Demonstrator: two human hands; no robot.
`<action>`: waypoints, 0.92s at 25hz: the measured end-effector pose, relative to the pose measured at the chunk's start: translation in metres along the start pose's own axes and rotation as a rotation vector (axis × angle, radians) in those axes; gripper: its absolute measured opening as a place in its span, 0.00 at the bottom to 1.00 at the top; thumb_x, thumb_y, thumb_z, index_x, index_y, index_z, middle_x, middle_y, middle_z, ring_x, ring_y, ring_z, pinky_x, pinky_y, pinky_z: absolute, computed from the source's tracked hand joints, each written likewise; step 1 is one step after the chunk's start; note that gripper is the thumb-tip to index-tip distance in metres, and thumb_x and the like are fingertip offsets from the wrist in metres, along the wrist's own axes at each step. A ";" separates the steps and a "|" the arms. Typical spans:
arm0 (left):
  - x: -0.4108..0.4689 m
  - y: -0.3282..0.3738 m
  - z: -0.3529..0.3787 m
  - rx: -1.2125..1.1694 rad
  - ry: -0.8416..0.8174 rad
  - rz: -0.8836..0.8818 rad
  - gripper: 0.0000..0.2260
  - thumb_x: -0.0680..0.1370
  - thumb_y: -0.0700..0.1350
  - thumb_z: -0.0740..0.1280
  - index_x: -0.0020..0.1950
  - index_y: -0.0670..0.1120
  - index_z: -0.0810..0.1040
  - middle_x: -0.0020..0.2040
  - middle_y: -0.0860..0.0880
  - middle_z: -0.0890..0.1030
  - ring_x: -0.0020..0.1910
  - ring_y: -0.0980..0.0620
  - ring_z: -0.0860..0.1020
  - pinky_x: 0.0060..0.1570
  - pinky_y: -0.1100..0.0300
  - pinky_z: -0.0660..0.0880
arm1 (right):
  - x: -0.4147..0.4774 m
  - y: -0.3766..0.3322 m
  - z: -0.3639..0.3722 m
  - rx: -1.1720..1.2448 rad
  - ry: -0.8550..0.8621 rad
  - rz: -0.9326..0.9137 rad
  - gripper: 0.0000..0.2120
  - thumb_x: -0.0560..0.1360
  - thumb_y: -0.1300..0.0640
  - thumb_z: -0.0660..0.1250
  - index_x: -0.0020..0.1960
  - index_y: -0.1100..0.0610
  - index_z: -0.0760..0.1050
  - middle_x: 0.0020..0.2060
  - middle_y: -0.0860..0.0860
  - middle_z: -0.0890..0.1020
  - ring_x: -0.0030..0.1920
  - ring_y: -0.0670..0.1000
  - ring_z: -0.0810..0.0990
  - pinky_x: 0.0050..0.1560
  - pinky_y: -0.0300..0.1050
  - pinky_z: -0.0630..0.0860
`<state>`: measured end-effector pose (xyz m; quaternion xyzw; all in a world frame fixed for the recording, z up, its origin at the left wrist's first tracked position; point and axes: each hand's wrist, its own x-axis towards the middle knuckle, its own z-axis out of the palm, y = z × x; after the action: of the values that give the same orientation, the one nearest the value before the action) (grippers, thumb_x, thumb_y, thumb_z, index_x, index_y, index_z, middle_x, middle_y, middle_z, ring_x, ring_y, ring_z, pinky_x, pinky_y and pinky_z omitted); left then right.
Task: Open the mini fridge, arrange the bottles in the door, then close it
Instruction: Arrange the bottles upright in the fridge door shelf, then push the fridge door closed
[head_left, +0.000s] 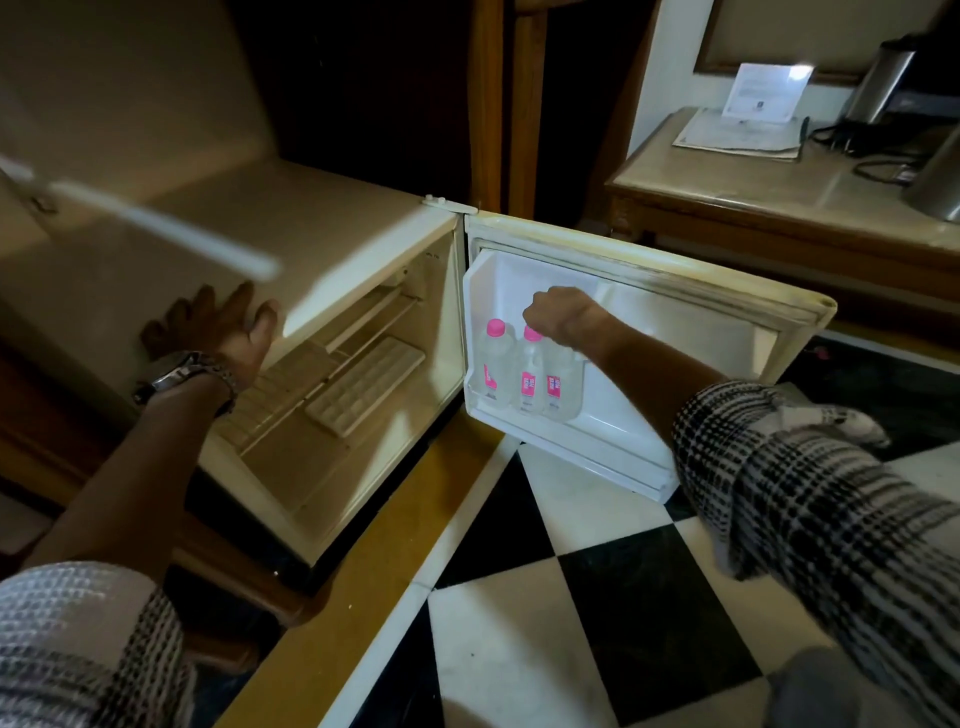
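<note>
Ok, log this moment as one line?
stage: arranging | cream mini fridge door: open | clear pink-capped plastic bottles: three upright in door shelf | right hand: grip on bottle tops | left hand: flat on fridge top

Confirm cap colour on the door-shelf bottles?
Pink caps on clear bottles with pink labels; head view, the only one.

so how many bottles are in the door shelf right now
3, upright in a row at the hinge end of the door shelf: left bottle, middle bottle and right bottle, its cap hidden under the right hand. None seem hidden behind.
</note>
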<state>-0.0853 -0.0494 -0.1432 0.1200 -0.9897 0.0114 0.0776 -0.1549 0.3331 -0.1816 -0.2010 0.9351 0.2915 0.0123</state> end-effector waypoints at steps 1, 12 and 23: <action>0.000 0.000 0.000 -0.001 -0.003 0.002 0.31 0.77 0.67 0.42 0.77 0.57 0.58 0.75 0.41 0.64 0.72 0.36 0.63 0.67 0.38 0.60 | 0.000 -0.003 0.007 -0.001 -0.003 0.023 0.12 0.78 0.60 0.68 0.61 0.56 0.77 0.56 0.55 0.80 0.56 0.56 0.81 0.51 0.48 0.80; -0.002 0.004 -0.004 -0.023 0.019 -0.014 0.29 0.78 0.66 0.45 0.77 0.58 0.59 0.76 0.43 0.63 0.72 0.38 0.63 0.68 0.41 0.60 | 0.005 -0.017 0.023 0.022 -0.066 0.076 0.11 0.77 0.64 0.69 0.59 0.59 0.80 0.52 0.53 0.84 0.53 0.57 0.84 0.50 0.50 0.81; 0.004 -0.002 0.003 0.007 0.023 -0.023 0.31 0.76 0.69 0.42 0.77 0.59 0.58 0.74 0.44 0.66 0.71 0.38 0.65 0.66 0.40 0.62 | -0.011 0.075 0.014 0.299 0.148 0.239 0.30 0.81 0.38 0.52 0.80 0.47 0.53 0.81 0.53 0.54 0.75 0.63 0.62 0.70 0.63 0.64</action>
<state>-0.0890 -0.0520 -0.1459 0.1313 -0.9873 0.0152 0.0885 -0.1754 0.4009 -0.1506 -0.1054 0.9836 0.1330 -0.0616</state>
